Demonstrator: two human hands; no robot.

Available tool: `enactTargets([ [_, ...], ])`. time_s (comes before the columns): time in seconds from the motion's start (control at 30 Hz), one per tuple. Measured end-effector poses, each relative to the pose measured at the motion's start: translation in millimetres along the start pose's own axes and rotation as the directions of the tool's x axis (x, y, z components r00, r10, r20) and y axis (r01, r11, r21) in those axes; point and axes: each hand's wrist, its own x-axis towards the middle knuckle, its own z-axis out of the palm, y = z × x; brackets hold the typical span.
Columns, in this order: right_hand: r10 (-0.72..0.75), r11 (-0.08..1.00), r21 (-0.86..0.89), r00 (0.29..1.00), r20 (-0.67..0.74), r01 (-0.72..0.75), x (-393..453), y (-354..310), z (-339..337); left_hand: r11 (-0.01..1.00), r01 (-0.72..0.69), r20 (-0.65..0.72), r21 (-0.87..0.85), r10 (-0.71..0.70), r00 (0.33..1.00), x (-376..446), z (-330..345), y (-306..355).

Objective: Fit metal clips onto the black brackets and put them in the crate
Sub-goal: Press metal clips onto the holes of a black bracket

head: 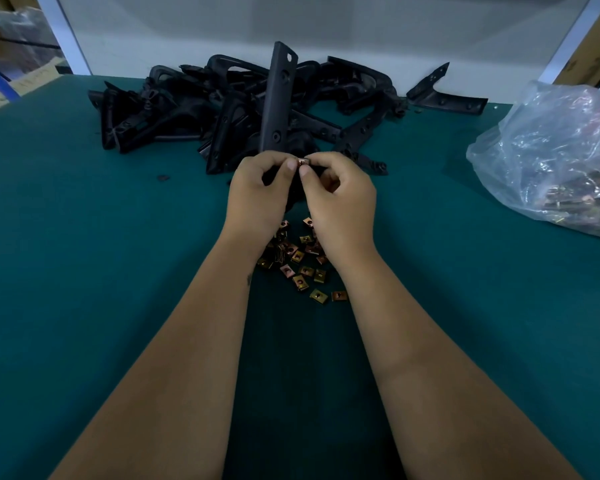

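Hands are meeting at mid-table over one job: the left hand [257, 192] is curling round the lower end of a black bracket [278, 98] whose long arm is standing upright beyond the fingers, while the right hand [338, 199] is pinching a small metal clip [303, 162] between thumb and forefinger and, by the look of it, pressing it onto the bracket's edge just between the two thumbs. Whether the clip is fully seated I cannot tell, since the fingers are hiding the joint. Loose clips [300, 261] are lying scattered on the green table [84, 237] just under and behind the wrists, nearer the body than the fingers. Beyond the fingers a tangled pile of brackets [201, 112] is waiting against the back wall, and none of those shows a clip that I can make out. Far out to the right of the fingers a clear plastic bag [551, 161] is holding many more clips. No crate is showing anywhere in view, so nothing can be counted as put away; judging by the size of the pile and the spare clips, the work is looking early, with most brackets left to fit and carry off.
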Motion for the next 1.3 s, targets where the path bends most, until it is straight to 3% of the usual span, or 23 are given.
enactTargets([
  [0.17, 0.067, 0.986, 0.155, 0.997, -0.031, -0.061, 3.1, -1.6, -1.4, 0.999, 0.044, -0.003, -0.020, -0.044, 0.999, 1.1, 1.3, -4.2],
  [0.33, 0.183, 0.920, 0.354, 0.983, -0.006, -0.169, 4.9, -4.0, -4.4, 0.947, 0.172, -0.064, -0.269, -0.196, 0.978, 4.3, 1.2, -3.2],
  [0.43, 0.217, 0.866, 0.458, 0.976, 0.020, -0.202, 5.4, -5.5, -6.2, 0.824, 0.276, -0.033, -0.495, -0.335, 0.942, 7.4, 0.3, -0.4],
  [0.6, 0.232, 0.827, 0.502, 0.967, 0.101, -0.251, 6.5, -4.5, -5.9, 0.559, 0.349, 0.137, -0.753, -0.385, 0.913, 6.8, -0.5, 3.7],
  [0.67, 0.230, 0.825, 0.499, 0.964, 0.132, -0.265, 6.7, -3.8, -4.9, 0.515, 0.375, 0.191, -0.771, -0.375, 0.907, 5.4, 0.1, 4.2],
  [0.9, 0.213, 0.798, 0.525, 0.954, 0.213, -0.295, 6.4, -2.7, -2.9, 0.522, 0.353, 0.286, -0.777, -0.207, 0.936, 5.2, -0.9, 1.0],
  [1.3, 0.264, 0.756, 0.548, 0.933, 0.243, -0.357, 8.5, -2.7, -5.2, 0.497, 0.364, 0.277, -0.787, -0.242, 0.930, 6.3, 0.4, 3.2],
])
